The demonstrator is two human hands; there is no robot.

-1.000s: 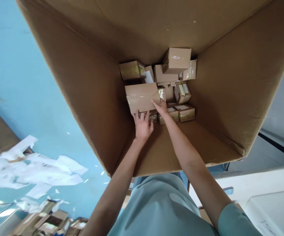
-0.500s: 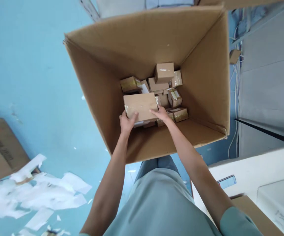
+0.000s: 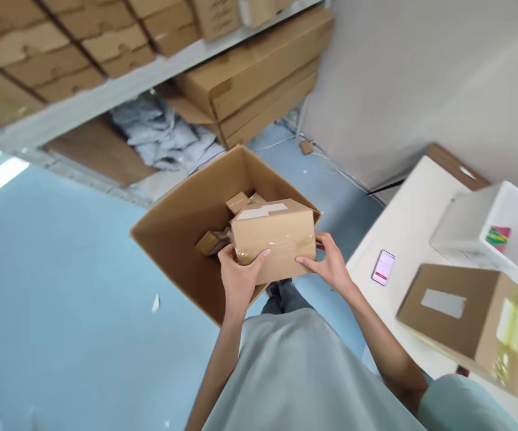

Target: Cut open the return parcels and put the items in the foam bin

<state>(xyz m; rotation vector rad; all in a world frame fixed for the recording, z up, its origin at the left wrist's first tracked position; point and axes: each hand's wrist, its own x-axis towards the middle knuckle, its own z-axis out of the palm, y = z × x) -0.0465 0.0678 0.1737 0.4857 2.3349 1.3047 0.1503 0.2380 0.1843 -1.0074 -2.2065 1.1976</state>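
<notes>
A taped brown parcel (image 3: 274,236) with a white label on top is held up over the big open carton (image 3: 176,230) on the blue floor. My left hand (image 3: 240,276) grips its lower left corner, thumb on the front face. My right hand (image 3: 328,264) grips its right end, fingers around the side. Several small taped parcels (image 3: 229,212) still lie in the carton behind the held one, partly hidden by it.
A white table (image 3: 409,230) stands at the right with a phone (image 3: 383,267), a brown box (image 3: 468,314) and a white bin (image 3: 492,230). Shelving (image 3: 106,93) with flat cartons runs along the back, grey bags (image 3: 162,131) beneath it.
Both hands have closed on the parcel and lifted it out of the carton toward me. The view has swung up and right, bringing the shelves and the table into sight.
</notes>
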